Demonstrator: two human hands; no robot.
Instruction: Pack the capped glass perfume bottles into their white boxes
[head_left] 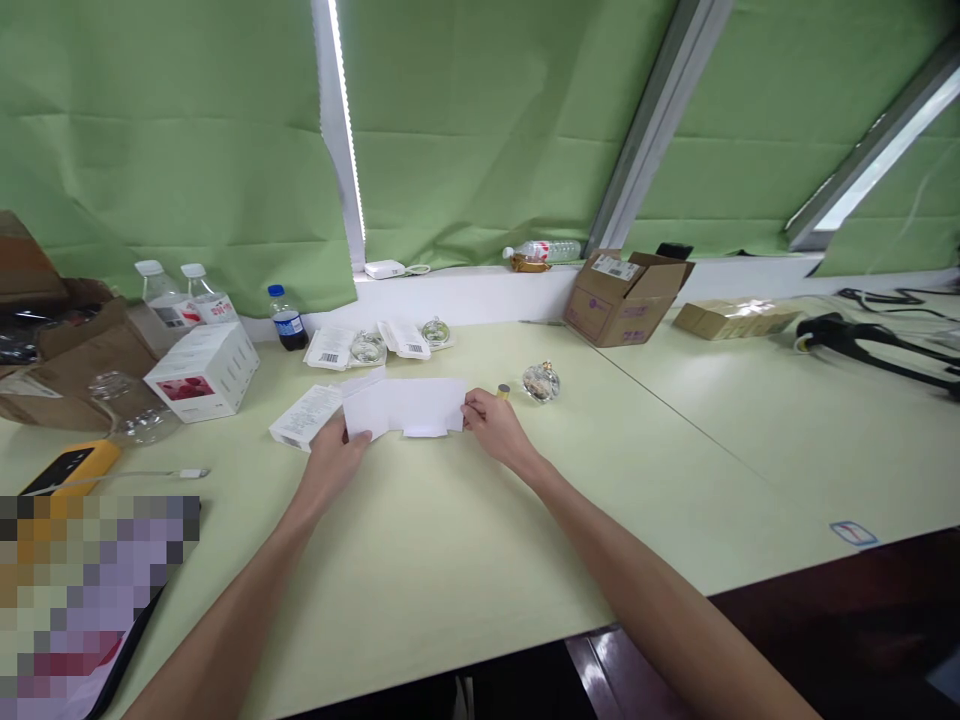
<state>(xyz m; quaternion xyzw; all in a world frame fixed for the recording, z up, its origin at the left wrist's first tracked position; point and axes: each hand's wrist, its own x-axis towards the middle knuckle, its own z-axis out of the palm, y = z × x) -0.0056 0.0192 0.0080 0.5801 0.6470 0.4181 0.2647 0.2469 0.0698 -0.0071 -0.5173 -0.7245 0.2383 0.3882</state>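
Between my hands is a folded white cardboard sheet (409,403), raised over the table, with a small flap sticking out at its lower edge. My left hand (337,447) grips its left end, thumb in front. At the right end, the fingers of my right hand (496,424) pinch the edge. Just beyond that hand stands a small cylinder (503,391), dark on top and yellowish below. A clear round glass bottle (541,384) with a gold-coloured neck lies to its right. Behind my left hand is a white printed carton (306,416).
Two white packs with glass pieces (367,346) lie at the back, beside a blue-capped bottle (288,318). A white box (202,375) and a brown paper bag (67,370) stand left. An open cardboard box (622,300) sits back right, near a black frame (877,350).
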